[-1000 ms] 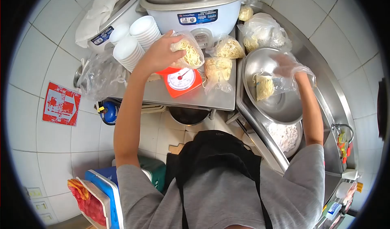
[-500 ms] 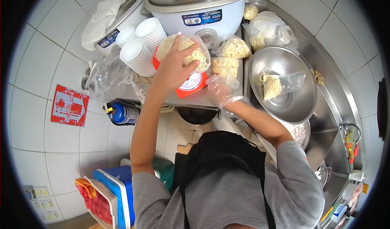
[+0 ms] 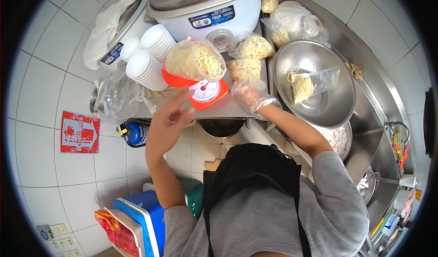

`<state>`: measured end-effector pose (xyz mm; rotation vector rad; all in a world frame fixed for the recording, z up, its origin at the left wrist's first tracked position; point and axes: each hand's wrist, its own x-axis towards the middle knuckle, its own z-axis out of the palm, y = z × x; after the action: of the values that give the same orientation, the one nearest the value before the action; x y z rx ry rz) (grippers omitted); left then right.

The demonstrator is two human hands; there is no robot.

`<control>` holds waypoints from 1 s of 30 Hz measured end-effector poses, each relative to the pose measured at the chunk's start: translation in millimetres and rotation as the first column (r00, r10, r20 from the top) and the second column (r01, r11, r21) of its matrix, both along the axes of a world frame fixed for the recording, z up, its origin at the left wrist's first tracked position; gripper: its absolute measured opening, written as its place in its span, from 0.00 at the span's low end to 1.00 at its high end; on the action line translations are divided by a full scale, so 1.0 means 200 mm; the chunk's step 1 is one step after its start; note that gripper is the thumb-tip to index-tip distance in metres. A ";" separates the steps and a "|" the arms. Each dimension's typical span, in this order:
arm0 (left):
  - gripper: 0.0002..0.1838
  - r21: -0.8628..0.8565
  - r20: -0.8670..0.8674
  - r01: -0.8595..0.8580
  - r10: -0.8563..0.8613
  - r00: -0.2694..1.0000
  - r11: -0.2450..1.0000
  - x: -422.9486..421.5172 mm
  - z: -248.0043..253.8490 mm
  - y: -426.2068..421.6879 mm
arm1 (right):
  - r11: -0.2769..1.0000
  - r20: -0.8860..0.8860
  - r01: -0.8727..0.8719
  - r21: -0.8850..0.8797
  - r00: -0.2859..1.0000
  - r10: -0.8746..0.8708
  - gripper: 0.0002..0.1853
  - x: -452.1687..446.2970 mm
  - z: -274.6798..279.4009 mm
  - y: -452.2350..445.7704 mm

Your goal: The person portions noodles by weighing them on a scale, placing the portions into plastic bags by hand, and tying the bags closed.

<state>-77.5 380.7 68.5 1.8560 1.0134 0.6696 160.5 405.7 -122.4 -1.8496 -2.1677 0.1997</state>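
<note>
My bare left hand (image 3: 168, 125) is in the air in front of the counter, left of a red dial scale (image 3: 209, 96). Its fingers are apart and bent a little, with nothing in them. On the scale's red pan (image 3: 175, 80) lies a plastic bag of noodles (image 3: 196, 60), tilted toward the right. My right hand (image 3: 250, 96), in a clear plastic glove, is at the counter edge right of the scale. Just behind it sits another bag of noodles (image 3: 245, 70). The loose glove hides how its fingers are set.
Stacked white cups (image 3: 147, 70) stand left of the scale, with a rice cooker (image 3: 200, 10) behind. To the right, a steel bowl (image 3: 315, 115) holds a small noodle bag (image 3: 302, 87). Crumpled clear plastic (image 3: 117, 99) lies on the left side of the counter.
My left hand has let go of the noodle bag on the scale and drawn back toward me. The bag stays on the pan. My right hand has barely moved.
</note>
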 end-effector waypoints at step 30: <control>0.14 0.166 -0.273 0.539 -0.487 0.830 0.826 2.02 -0.45 -0.01 | 0.745 -0.686 0.596 -0.301 0.407 -0.603 0.08 1.75 0.55 -0.64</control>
<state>325.8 378.8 -20.6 2.3291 0.5219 0.2638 509.5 276.9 -11.5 -1.9245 -0.8466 0.6777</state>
